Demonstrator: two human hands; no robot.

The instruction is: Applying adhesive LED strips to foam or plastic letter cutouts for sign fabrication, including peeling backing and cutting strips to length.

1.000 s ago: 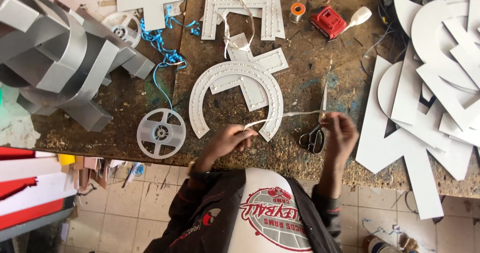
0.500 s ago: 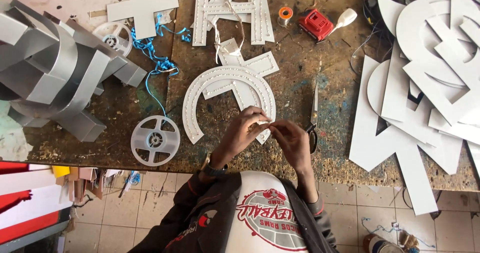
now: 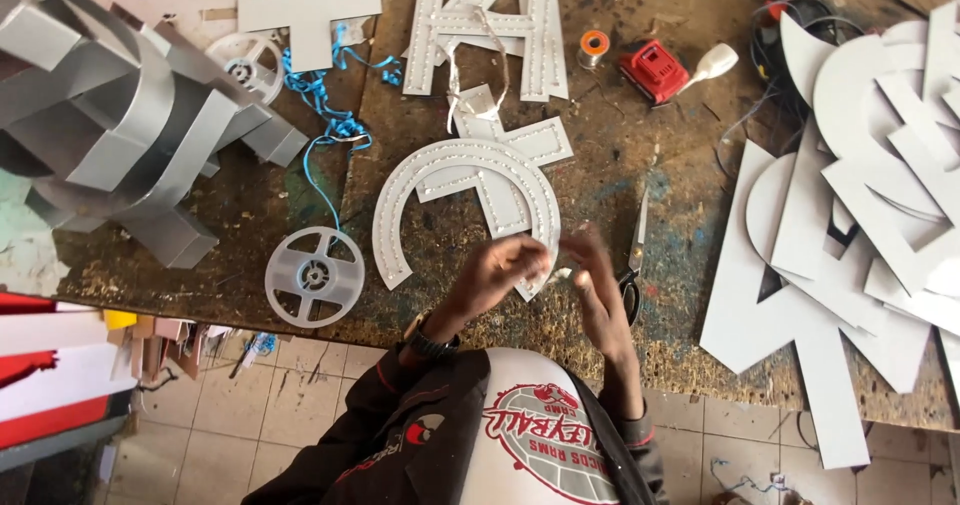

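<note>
Overhead view of a worn wooden workbench [image 3: 300, 195], with a person's cap and jacket filling the bottom centre. Both hands are motion-blurred, so the fingers are hard to make out, and a small pale strip [image 3: 562, 273] pinched between them is too blurred to identify. The left hand [image 3: 505, 270] is curled, fingertips pointing right, wrist bent, forearm rising from the lower left. The right hand [image 3: 592, 270] reaches up from the lower right, fingers gathered toward the left hand; both appear to grip the small strip where they meet. The hands cover the right foot of a white horseshoe-shaped letter panel [image 3: 455, 190] lying flat just above them, its opening toward the person and its arch pointing away. Scissors [image 3: 634, 255] lie just right of the right hand, blades pointing away, handles partly hidden by it. A clear plastic reel [image 3: 314, 276] sits to the left. Silver channel letters [image 3: 110, 115] are cut off at the left edge, and a pile of white cut-out shapes [image 3: 850, 205] runs off the right edge.
</note>
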